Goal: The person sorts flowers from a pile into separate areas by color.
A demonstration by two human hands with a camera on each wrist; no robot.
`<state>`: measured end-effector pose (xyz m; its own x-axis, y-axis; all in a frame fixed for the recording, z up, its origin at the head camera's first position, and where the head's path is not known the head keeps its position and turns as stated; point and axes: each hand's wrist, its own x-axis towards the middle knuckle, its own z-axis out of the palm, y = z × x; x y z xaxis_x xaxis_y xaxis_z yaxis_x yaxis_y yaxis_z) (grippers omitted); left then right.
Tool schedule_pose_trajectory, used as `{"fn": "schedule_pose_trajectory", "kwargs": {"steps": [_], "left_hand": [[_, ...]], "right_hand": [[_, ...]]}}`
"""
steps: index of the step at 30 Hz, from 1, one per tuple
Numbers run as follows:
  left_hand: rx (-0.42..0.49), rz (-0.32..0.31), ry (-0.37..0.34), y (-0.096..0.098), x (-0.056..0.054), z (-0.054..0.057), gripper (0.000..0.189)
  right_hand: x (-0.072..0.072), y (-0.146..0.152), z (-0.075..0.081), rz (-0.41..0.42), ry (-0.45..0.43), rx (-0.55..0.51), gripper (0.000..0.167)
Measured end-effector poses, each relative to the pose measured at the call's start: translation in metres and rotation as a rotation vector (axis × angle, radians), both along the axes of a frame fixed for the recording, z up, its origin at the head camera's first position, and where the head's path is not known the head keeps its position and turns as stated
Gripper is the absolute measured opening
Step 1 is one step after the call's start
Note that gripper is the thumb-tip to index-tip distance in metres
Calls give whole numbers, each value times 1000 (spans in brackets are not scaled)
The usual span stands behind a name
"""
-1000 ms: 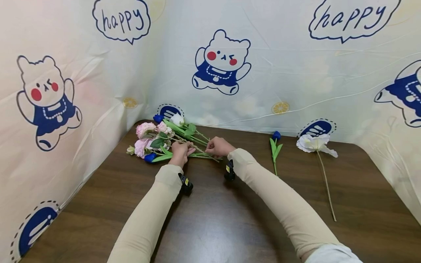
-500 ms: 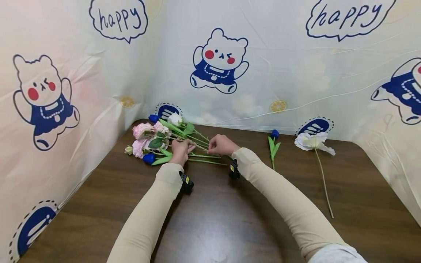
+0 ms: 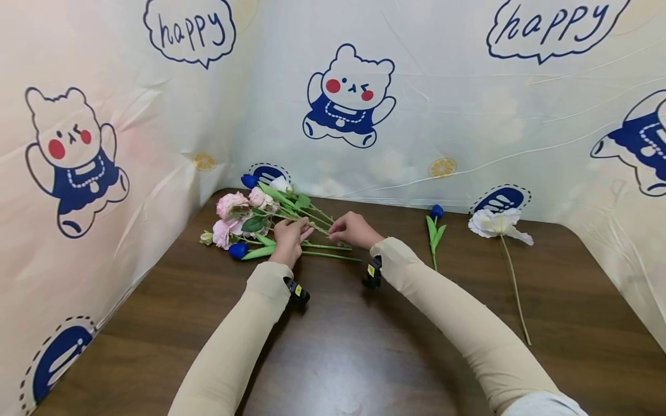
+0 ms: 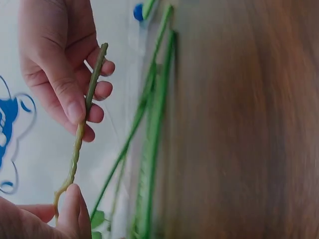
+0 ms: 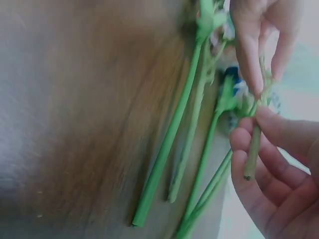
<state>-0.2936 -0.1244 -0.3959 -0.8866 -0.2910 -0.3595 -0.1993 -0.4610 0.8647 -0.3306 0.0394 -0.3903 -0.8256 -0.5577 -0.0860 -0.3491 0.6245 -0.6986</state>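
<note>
My left hand (image 3: pixel 287 240) pinches a thin, knobbly green-brown flower stem (image 4: pixel 77 144) between thumb and finger. Farther toward the cut end, my right hand (image 3: pixel 356 230) holds the same stem, the thumb pressing it against the fingers and the tip poking out past them. Which blossom this stem bears is hidden among the bunch. Pink flowers (image 3: pixel 232 205) lie left of the hands, with a blue tulip (image 3: pixel 238 250) in front and another blue tulip (image 3: pixel 249 181) behind. Loose green stems (image 5: pixel 167 149) run below the hands on the table.
Right of the hands, a single blue tulip (image 3: pixel 436 212) lies with its green leaves. Beyond it is a white flower (image 3: pixel 496 224) on a long brown stem. The brown wooden table (image 3: pixel 333 346) ends at a printed cloth backdrop (image 3: pixel 432 104).
My right hand has shifted slightly to the right along the bunch, still holding a stem. Stem ends on the table now show more plainly below the hands. My left hand stays in nearly the same place.
</note>
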Motion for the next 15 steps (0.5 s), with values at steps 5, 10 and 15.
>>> {"fn": "schedule_pose_trajectory", "kwargs": {"steps": [5, 10, 15], "left_hand": [[25, 2, 56, 14, 11, 11, 65], [-44, -21, 146, 34, 24, 20, 63], [-175, -64, 287, 59, 32, 28, 48]], "right_hand": [[20, 11, 12, -49, 41, -28, 17], [37, 25, 22, -126, 73, -16, 15], [49, 43, 28, -150, 159, -29, 17]]}}
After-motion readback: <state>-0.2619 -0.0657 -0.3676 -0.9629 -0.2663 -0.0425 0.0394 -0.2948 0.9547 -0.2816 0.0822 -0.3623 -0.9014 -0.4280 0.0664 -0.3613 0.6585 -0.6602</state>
